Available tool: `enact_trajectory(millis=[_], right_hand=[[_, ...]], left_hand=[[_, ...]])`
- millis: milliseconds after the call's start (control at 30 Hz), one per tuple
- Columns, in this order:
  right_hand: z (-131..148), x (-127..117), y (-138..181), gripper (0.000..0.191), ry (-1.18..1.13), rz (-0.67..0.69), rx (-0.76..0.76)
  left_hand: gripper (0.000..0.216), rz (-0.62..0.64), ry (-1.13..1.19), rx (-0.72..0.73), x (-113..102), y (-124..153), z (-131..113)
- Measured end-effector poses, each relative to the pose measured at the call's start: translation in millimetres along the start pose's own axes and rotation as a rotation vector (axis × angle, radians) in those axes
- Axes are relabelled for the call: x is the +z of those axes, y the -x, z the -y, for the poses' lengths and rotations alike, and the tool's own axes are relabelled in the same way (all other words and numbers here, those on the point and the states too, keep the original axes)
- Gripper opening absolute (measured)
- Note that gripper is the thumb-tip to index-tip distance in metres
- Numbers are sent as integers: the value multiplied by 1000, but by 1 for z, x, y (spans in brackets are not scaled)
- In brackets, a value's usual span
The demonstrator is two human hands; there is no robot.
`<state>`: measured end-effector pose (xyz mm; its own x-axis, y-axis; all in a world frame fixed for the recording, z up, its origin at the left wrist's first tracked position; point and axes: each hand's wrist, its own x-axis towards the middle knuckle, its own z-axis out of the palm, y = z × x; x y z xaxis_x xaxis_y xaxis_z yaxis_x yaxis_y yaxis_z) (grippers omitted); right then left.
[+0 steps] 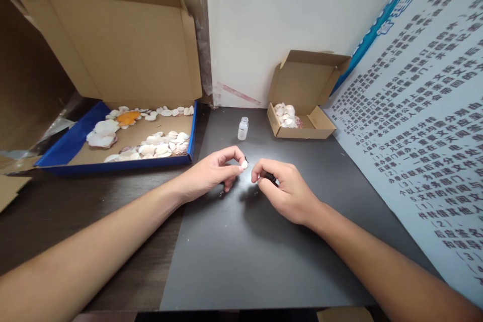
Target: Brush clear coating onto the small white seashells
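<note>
My left hand (pixel 217 171) pinches a small white shell (pixel 244 165) between thumb and forefinger, a little above the grey mat. A thin dark tip shows just behind the shell. Close by on the right, my right hand (pixel 285 186) is closed around a small black object (pixel 270 178), mostly hidden by the fingers, so its kind cannot be made out. The two hands are apart, with a narrow gap between them. Beyond them a small clear bottle (pixel 243 130) with a whitish label stands upright, no cap visible on its neck.
An open blue-edged cardboard box (pixel 124 167) on the left holds many shells, one orange (pixel 128 118). At the back right, a smaller open carton (pixel 302 133) contains white shells (pixel 287 115). A printed board (pixel 415 126) leans along the right side. A grey mat (pixel 256 266) covers the table.
</note>
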<state>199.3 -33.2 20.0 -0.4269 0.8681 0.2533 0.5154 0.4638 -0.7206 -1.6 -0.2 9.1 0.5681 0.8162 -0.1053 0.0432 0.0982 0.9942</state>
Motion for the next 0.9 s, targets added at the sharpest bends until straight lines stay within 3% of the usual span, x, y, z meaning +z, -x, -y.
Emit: enact_trajectory(millis=[200, 367, 533, 633, 800, 900], right_hand=[[0, -1, -1, 13, 21, -77, 48], [0, -2, 2, 13, -27, -49, 19], [0, -1, 1, 14, -34, 42, -41], [-1, -1, -1, 14, 5, 15, 32], [-3, 0, 2, 13, -57, 16, -56], [-5, 1, 1, 15, -37, 44, -30]], left_hand=[[9, -13, 158, -48, 0, -1, -2], [10, -59, 263, -82, 0, -2, -3], [11, -72, 283, -87, 1, -2, -3], [11, -77, 284, -88, 1, -2, -3], [11, -100, 263, -96, 1, -2, -2], [10, -134, 215, -87, 2, -3, 2]])
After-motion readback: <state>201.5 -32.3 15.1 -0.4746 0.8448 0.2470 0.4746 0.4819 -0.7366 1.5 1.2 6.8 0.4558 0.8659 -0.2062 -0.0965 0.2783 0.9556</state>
